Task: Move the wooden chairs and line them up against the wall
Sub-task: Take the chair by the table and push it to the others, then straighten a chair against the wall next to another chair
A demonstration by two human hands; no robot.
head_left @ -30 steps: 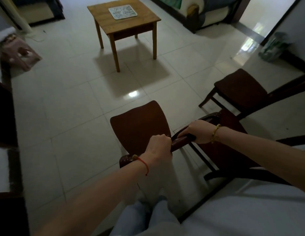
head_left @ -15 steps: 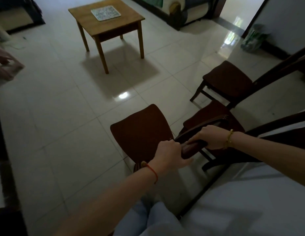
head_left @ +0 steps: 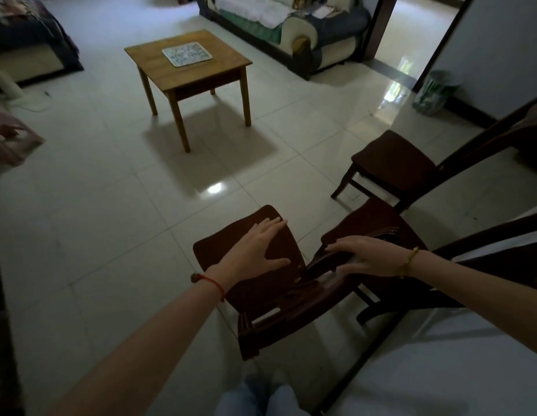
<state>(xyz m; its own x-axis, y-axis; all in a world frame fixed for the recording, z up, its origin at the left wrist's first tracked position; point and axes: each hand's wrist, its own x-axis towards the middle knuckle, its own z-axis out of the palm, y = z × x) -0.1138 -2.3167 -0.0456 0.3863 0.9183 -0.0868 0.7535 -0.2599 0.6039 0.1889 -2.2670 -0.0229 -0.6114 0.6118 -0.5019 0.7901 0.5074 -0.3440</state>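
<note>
Directly under both spread, empty hands stands a dark brown wooden chair (head_left: 262, 265) with a smooth curved seat: the left hand (head_left: 255, 250) hovers flat over the seat, the right hand (head_left: 369, 256) lies open over its top rail. Three such chairs show, a second (head_left: 378, 217) just beyond the right fingertips and a third (head_left: 393, 163) further right, all beside the white wall (head_left: 441, 364). Well ahead of the fingers, one light wooden square table (head_left: 201, 67) stands on the tiled floor (head_left: 96, 220).

A square wooden side table (head_left: 228, 66) stands on the pale tiled floor (head_left: 96, 205), a patterned mat (head_left: 186, 53) lying on it. Behind, a sofa (head_left: 303, 40); a green-and-white bag (head_left: 434, 93) near the doorway.
</note>
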